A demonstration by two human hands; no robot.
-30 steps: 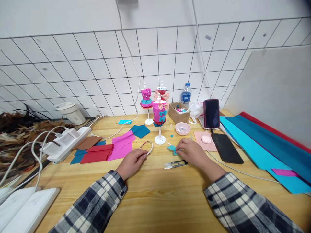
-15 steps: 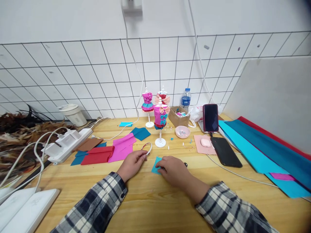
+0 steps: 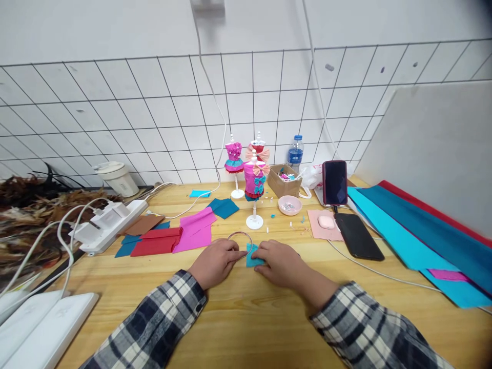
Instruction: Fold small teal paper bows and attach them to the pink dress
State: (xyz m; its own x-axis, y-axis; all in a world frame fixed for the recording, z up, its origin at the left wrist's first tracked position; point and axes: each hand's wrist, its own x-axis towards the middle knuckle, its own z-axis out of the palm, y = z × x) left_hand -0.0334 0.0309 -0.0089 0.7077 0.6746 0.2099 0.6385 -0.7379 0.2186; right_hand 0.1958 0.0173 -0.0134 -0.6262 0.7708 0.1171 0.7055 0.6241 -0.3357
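My left hand (image 3: 216, 260) and my right hand (image 3: 277, 262) meet near the front middle of the wooden table (image 3: 246, 318). Between them lies a small teal paper piece (image 3: 252, 256); the fingertips of both hands pinch it. A thin ring-shaped band (image 3: 240, 236) stands by my left hand's fingers, touching them. Behind the hands stands a small mannequin in a pink dress with teal bows (image 3: 254, 186); two more dressed mannequins (image 3: 234, 159) are further back. The small scissors are hidden by my right hand.
Pink, red, teal and brown paper sheets (image 3: 172, 237) lie at the left. A power strip (image 3: 107, 223) with cables sits further left. A cardboard box (image 3: 283, 180), pink bowl (image 3: 289, 205), water bottle (image 3: 295, 151), two phones (image 3: 357, 233) and large blue sheets (image 3: 418, 230) are at the right.
My right hand carried the teal piece from the right of the table to the middle, over the scissors. My left hand slid right with the band and now meets it.
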